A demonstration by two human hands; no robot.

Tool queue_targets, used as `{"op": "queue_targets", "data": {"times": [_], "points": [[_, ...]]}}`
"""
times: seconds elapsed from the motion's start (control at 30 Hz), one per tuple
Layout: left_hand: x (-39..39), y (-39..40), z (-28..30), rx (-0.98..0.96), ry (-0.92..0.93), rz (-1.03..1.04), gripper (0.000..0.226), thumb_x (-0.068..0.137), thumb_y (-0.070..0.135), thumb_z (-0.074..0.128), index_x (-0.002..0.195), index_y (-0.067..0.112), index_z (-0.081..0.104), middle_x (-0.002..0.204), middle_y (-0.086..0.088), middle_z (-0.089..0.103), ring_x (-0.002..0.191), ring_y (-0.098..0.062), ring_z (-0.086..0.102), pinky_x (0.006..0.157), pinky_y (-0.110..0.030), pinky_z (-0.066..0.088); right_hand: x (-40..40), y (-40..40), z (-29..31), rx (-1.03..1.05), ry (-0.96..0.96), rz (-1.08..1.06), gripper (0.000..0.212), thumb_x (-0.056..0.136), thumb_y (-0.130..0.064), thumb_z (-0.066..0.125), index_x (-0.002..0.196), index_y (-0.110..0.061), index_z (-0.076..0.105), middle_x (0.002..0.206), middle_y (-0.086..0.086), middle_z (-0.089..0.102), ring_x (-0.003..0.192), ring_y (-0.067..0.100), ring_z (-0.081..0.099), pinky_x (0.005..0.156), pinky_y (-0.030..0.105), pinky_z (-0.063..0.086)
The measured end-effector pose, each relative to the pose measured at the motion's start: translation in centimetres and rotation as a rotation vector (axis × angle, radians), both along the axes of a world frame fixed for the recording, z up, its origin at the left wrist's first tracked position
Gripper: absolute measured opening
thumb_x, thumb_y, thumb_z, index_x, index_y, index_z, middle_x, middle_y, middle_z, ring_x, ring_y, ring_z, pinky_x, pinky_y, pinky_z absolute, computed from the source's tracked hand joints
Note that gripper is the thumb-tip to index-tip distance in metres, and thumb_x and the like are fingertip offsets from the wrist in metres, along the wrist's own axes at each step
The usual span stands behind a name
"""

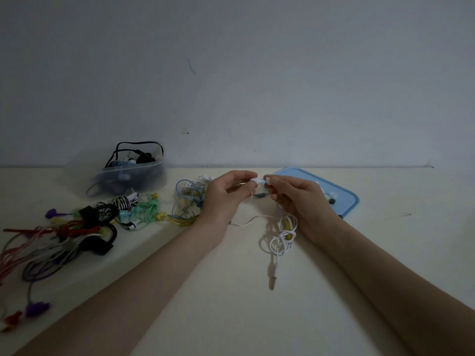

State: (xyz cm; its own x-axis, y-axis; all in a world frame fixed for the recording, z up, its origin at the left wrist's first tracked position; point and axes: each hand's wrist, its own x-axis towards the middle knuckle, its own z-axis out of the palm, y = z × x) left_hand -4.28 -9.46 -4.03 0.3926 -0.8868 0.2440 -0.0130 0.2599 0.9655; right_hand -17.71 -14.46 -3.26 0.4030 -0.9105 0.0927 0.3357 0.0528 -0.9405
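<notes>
My left hand [223, 201] pinches a small white earbud [254, 181] between thumb and fingertips. My right hand [295, 199] pinches a small white piece [267, 179], probably a soft ear tip, just beside it. The two nearly touch, held above the far middle of the cream tabletop [231, 291].

Both belong to the white wired earphones [282, 235]. Their thin cord drops from my fingers past a dark inline remote [261, 195] to a loose coil beside my right wrist. The metal jack plug [273, 278] lies nearest me.

I judge I am partway through this one set. The tip is either going on or coming off, and I cannot tell which. The cord is only loosely gathered, not wound up.

Plenty looks left to do:
- Just left of my left hand sits a tangle of pale blue and yellow earphones [187, 199], not yet separated.
- Further left, a mint-green bundle [147, 210] and a black-and-white striped bundle [126, 201] look gathered.
- The red, pink and purple cords [38, 242] at the near left lie spread out.
- A clear plastic tub [133, 178] at the far left holds several dark and blue sets.
- A flat light-blue plastic lid [347, 201], to the right of my right hand and further off, carries a few small white and dark tips.

I can read no brand, label or writing anywhere; the light is dim and the earphones are small.
</notes>
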Motion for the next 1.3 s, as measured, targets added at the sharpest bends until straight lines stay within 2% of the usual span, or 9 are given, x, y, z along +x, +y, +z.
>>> {"op": "queue_targets", "data": {"times": [0.13, 0.37, 0.77, 1.07, 1.3], "points": [[-0.02, 0.20, 0.07, -0.003, -0.009, -0.012, 0.019, 0.082, 0.006, 0.066, 0.082, 0.025, 0.069, 0.080, 0.003, 0.068, 0.075, -0.004, 0.061, 0.070, -0.014, 0.048, 0.06, 0.19, 0.06, 0.024, -0.002, 0.036, 0.015, 0.086, 0.000, 0.058, 0.097, 0.008, 0.066, 0.070, 0.006, 0.064, 0.057, 0.006, 0.058, 0.062, 0.012, 0.051], [-0.10, 0.27, 0.16, -0.009, -0.015, -0.027, 0.014, 0.080, 0.005, 0.068, 0.081, 0.020, 0.068, 0.082, -0.001, 0.068, 0.073, -0.006, 0.063, 0.070, -0.015, 0.048, 0.00, 0.23, 0.17, 0.067, -0.033, 0.085, 0.017, 0.089, -0.001, 0.053, 0.098, 0.007, 0.065, 0.064, 0.002, 0.065, 0.055, 0.005, 0.057, 0.060, 0.012, 0.050], [-0.28, 0.44, 0.15, -0.021, -0.040, -0.011, 0.014, 0.079, 0.006, 0.070, 0.080, 0.020, 0.068, 0.080, 0.001, 0.069, 0.071, -0.003, 0.063, 0.069, -0.014, 0.049, -0.09, 0.36, 0.24, 0.073, -0.047, 0.118, 0.017, 0.090, 0.000, 0.051, 0.100, 0.007, 0.064, 0.063, 0.000, 0.066, 0.055, 0.004, 0.058, 0.060, 0.011, 0.051], [-0.41, 0.66, 0.32, -0.039, -0.047, -0.044, 0.014, 0.078, 0.004, 0.070, 0.079, 0.017, 0.067, 0.080, 0.001, 0.068, 0.075, -0.005, 0.063, 0.075, -0.016, 0.050, -0.05, 0.42, 0.27, 0.103, -0.055, 0.111, 0.016, 0.091, 0.000, 0.051, 0.096, 0.005, 0.065, 0.064, 0.000, 0.068, 0.056, 0.003, 0.061, 0.061, 0.010, 0.051], [-0.34, 0.76, 0.50, -0.054, -0.008, -0.076, 0.012, 0.077, 0.004, 0.070, 0.080, 0.015, 0.068, 0.076, 0.005, 0.071, 0.073, -0.005, 0.065, 0.072, -0.014, 0.050, -0.10, 0.34, 0.44, 0.166, -0.108, 0.134, 0.017, 0.090, 0.000, 0.051, 0.089, 0.002, 0.068, 0.076, 0.005, 0.072, 0.068, 0.005, 0.067, 0.067, 0.011, 0.053]]}}
